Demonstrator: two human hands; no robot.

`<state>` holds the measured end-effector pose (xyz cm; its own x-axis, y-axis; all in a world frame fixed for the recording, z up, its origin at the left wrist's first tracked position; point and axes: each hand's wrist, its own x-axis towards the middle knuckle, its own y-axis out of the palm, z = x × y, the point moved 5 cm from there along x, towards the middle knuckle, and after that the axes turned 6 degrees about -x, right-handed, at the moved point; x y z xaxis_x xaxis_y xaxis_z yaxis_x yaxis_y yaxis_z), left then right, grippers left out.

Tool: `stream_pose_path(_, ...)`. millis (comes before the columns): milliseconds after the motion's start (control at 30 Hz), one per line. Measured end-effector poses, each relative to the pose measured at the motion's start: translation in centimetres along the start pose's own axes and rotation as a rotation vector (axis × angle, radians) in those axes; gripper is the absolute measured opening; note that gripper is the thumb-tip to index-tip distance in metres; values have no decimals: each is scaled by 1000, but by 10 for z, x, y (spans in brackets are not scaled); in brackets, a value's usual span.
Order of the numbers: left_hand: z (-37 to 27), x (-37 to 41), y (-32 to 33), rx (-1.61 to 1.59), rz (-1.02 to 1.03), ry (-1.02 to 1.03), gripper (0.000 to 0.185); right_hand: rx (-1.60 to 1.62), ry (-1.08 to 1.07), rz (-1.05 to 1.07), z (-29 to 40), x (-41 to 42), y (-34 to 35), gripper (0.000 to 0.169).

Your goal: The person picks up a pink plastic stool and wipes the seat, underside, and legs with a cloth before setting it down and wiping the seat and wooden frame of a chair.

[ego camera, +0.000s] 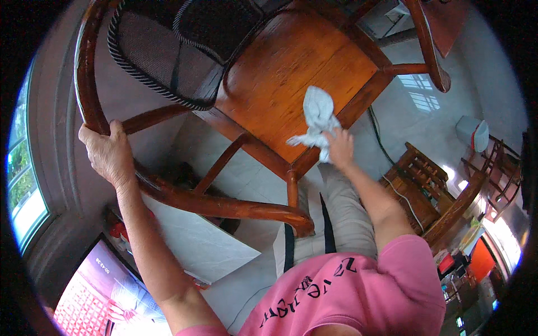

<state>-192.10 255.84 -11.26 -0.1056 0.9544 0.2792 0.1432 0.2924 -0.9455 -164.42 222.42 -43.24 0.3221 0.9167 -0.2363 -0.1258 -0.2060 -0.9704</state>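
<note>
Before me stands a wooden armchair with a broad flat seat (302,80) and a curved armrest rail (201,206). My left hand (107,153) grips the rail at the left, where a strut joins it. In my right hand (339,147) is a crumpled pale cloth (320,111), which lies over the seat's front edge near the corner. Part of the cloth hangs below that edge. Against the chair's back rests a dark mesh cushion (155,59) with a black-and-white striped border, covering the rear part of the seat.
A lit screen (109,294) stands at lower left, near a white-topped table (201,239). Wooden furniture (416,193) with a cable across it is at right. Farther right are a pale bin (471,132) and a wooden chair (500,168). A dark hose (378,134) runs along the tiled floor.
</note>
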Motion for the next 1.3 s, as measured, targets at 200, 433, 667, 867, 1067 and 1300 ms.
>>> stream_pose_path(200, -2, -1, -2, 39, -21, -14, 46, -181, 238, -18, -130, 91, -28, 43)
stream_pose_path(433, -2, 1, 0, 42, -26, 4, 46, -43, 574, 44, -154, 121, -39, 45)
stream_pose_path(667, 0, 1, 0, 41, -9, -17, 47, 37, 485, -19, -124, 81, -26, 43)
stream_pose_path(867, -4, 1, 2, 31, -4, -15, 48, -1, 323, 64, -52, 29, 1, 38)
stream_pose_path(1067, -6, 0, -2, 32, 20, -31, 47, 111, 107, 227, 37, -25, 10, 39)
stream_pose_path(1300, -8, -3, -7, 26, 38, -10, 42, 408, -194, 587, 78, -52, 5, 38)
